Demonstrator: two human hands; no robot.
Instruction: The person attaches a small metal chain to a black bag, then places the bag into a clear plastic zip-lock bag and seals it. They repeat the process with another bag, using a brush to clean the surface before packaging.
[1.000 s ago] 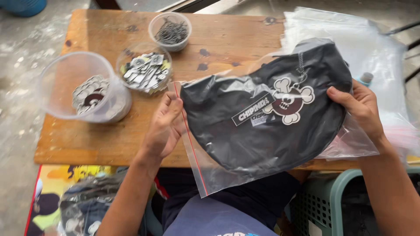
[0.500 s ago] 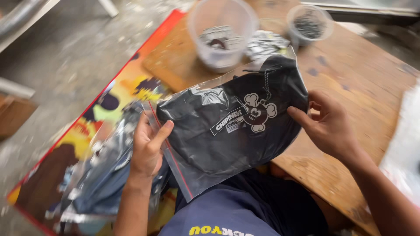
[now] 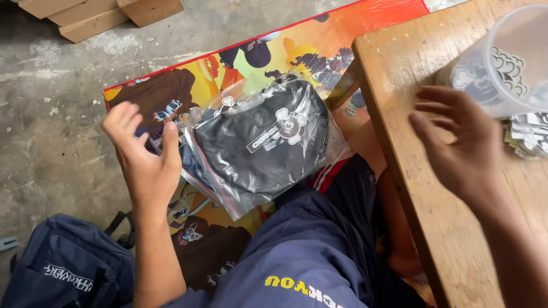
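Note:
A black garment with a cartoon print, sealed in a clear plastic bag [image 3: 260, 142], lies on a pile on the colourful mat [image 3: 188, 74] on the floor to my left. My left hand [image 3: 145, 154] hovers just left of the bag with fingers spread, holding nothing. My right hand [image 3: 459, 145] is over the wooden table [image 3: 399, 114], fingers apart and empty, close to a clear plastic tub [image 3: 505, 63].
A dark blue backpack [image 3: 63, 268] sits on the concrete floor at the lower left. Wooden blocks [image 3: 97, 14] lie at the top left. Small printed pieces [image 3: 528, 134] are heaped on the table by the tub. My knees in blue shorts [image 3: 302, 251] fill the bottom.
Both hands let go of the bagged garment, which now rests on the mat pile. The view swung left and down; my right hand went back over the table.

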